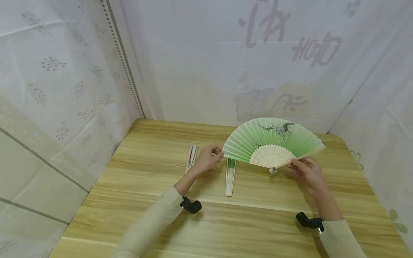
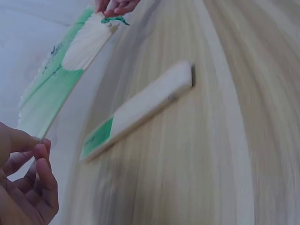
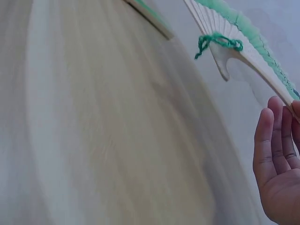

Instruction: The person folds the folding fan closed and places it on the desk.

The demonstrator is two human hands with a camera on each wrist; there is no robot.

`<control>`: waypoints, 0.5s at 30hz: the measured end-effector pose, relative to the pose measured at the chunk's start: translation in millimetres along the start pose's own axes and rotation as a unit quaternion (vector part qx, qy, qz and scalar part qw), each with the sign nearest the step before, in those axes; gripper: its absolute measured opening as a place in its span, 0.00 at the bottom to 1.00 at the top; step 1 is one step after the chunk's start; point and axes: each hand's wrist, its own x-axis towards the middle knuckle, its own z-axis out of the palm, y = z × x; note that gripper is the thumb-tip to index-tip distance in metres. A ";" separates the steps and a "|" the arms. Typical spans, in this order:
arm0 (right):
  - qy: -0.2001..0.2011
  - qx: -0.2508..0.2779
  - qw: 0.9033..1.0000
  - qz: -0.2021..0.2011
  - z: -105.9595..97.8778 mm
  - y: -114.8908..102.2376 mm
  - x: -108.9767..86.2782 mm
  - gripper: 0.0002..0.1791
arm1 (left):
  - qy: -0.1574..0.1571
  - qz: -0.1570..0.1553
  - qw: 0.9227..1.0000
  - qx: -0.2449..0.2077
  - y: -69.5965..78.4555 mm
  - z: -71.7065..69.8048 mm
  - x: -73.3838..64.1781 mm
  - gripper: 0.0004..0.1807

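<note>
Cloth (image 1: 193, 64) fills the upper frame and both sides, pale and creased, with grey sprigs at the left and faint lettering and a bear at the top centre and right. Table (image 1: 251, 229) spreads across the lower frame, its yellowish surface streaked with wood grain. The open fan (image 1: 271, 143) is right of centre, held up off the table: a wide half-round of pleated green, fading to white at the outer edge, with a dark bird and branches near its top. Its pale ribs are pierced and gather to a point at the bottom.

Cream sleeves (image 1: 161, 211) reach in from the lower edge. The left hand (image 1: 209, 157), at the centre, pinches the fan's left corner, thumb tip against fingertip, the other fingers loosely bent. The right hand (image 1: 308, 173), right of centre, pinches the outer rib at the fan's lower right; three fingers stand fairly straight and off the rib.

Between the hands and nearer the left, a folded fan (image 1: 229, 179) lies on the table, slim and straight, pale ribs below a green band. Left of it, a patterned strip (image 1: 191, 156) is partly covered by the left hand and forearm. Black wrist cameras (image 1: 191, 206) sit at both cuffs. Smallest is a knotted green cord (image 1: 273, 171) at the open fan's pivot.
</note>
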 end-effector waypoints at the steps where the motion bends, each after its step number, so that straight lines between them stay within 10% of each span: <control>1: -0.001 -0.001 1.000 -0.001 3.3 0.1 1.9 0.06 | 0.003 0.001 1.000 -0.007 -2.1 -5.1 -0.5 0.06; 15: 0.040 -0.011 0.999 -0.012 50.1 9.8 34.8 0.03 | 0.077 -0.006 0.997 -0.024 -25.3 -65.3 -13.4 0.10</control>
